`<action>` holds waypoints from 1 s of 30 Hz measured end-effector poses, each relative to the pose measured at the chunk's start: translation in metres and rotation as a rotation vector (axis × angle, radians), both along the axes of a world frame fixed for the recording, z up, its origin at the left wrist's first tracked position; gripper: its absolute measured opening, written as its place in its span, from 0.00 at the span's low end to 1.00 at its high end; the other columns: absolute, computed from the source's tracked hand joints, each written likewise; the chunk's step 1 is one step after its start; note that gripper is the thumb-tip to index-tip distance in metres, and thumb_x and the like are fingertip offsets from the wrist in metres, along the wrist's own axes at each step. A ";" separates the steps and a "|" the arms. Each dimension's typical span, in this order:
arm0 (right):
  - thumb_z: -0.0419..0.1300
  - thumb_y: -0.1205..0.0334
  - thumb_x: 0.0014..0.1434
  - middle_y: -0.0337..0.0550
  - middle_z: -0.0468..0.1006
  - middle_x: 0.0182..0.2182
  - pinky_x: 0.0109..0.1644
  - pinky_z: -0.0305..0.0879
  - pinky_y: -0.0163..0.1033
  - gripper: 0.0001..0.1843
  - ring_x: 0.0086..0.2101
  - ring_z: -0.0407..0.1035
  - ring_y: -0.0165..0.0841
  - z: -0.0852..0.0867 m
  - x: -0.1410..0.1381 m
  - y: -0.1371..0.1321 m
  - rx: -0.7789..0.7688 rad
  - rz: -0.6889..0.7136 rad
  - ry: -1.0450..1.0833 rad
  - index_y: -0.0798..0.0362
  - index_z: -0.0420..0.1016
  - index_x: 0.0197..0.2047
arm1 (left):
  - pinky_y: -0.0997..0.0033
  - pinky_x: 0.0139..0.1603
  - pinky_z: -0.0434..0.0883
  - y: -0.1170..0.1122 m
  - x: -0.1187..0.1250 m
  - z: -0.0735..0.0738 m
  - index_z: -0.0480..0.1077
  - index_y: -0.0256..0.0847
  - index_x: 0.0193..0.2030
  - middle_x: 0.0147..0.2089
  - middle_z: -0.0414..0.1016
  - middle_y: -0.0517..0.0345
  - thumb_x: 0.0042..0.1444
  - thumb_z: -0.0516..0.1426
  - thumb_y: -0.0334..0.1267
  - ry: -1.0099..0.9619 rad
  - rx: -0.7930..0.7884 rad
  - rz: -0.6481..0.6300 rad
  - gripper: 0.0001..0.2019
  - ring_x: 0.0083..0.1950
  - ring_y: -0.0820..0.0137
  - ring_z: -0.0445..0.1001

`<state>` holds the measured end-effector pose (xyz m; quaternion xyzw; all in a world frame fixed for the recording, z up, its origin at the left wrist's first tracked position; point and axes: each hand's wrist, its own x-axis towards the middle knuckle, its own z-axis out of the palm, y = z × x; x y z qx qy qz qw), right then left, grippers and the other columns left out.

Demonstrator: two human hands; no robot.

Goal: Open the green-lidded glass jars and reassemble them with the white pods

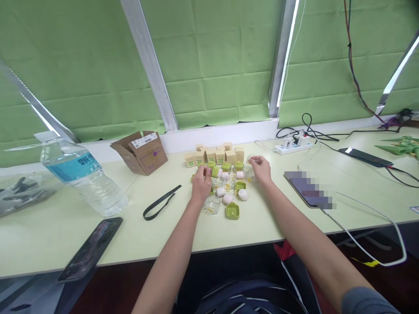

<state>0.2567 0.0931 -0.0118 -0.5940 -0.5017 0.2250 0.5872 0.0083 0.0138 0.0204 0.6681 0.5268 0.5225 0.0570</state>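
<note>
My left hand (200, 182) is at the left side of a cluster of small parts, its fingers closed in a pinch next to a green piece (215, 172); what lies between the fingertips is hidden. At the cluster's right edge my right hand (261, 169) pinches a small clear container (250, 158). The cluster holds several green square cups, one nearest me (232, 211), several white and pale pink rounded pieces, such as a white one (242, 194), and clear cases with yellow marks, including a clear case (212, 205).
Small kraft boxes (231, 157) stand behind the parts. Leftward are an open carton (144, 152), a black strap (160, 204), a leaning water bottle (87, 174) and a phone (91, 248) over the table edge. Rightward lie a tablet-like device (304, 188), a power strip (291, 146) and cables.
</note>
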 end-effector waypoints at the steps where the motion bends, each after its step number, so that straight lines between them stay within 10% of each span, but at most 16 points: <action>1: 0.60 0.49 0.51 0.44 0.79 0.34 0.41 0.63 0.40 0.18 0.34 0.69 0.36 -0.001 0.002 0.001 -0.024 -0.002 0.004 0.52 0.78 0.40 | 0.70 0.37 0.67 0.000 0.000 0.000 0.65 0.43 0.36 0.32 0.73 0.57 0.65 0.49 0.45 -0.002 0.001 0.000 0.11 0.34 0.68 0.73; 23: 0.59 0.53 0.51 0.47 0.80 0.31 0.38 0.64 0.40 0.14 0.33 0.72 0.39 -0.001 0.004 -0.001 -0.249 0.118 -0.296 0.52 0.80 0.32 | 0.70 0.36 0.66 0.000 0.000 0.001 0.65 0.43 0.36 0.31 0.72 0.58 0.65 0.49 0.45 0.011 -0.003 -0.009 0.11 0.32 0.68 0.72; 30: 0.55 0.55 0.59 0.48 0.78 0.42 0.56 0.60 0.48 0.12 0.47 0.68 0.42 0.017 -0.008 -0.020 0.196 0.055 -0.368 0.51 0.76 0.39 | 0.71 0.36 0.66 0.000 -0.001 0.001 0.64 0.43 0.36 0.30 0.71 0.60 0.65 0.49 0.47 -0.053 -0.011 0.004 0.12 0.31 0.69 0.71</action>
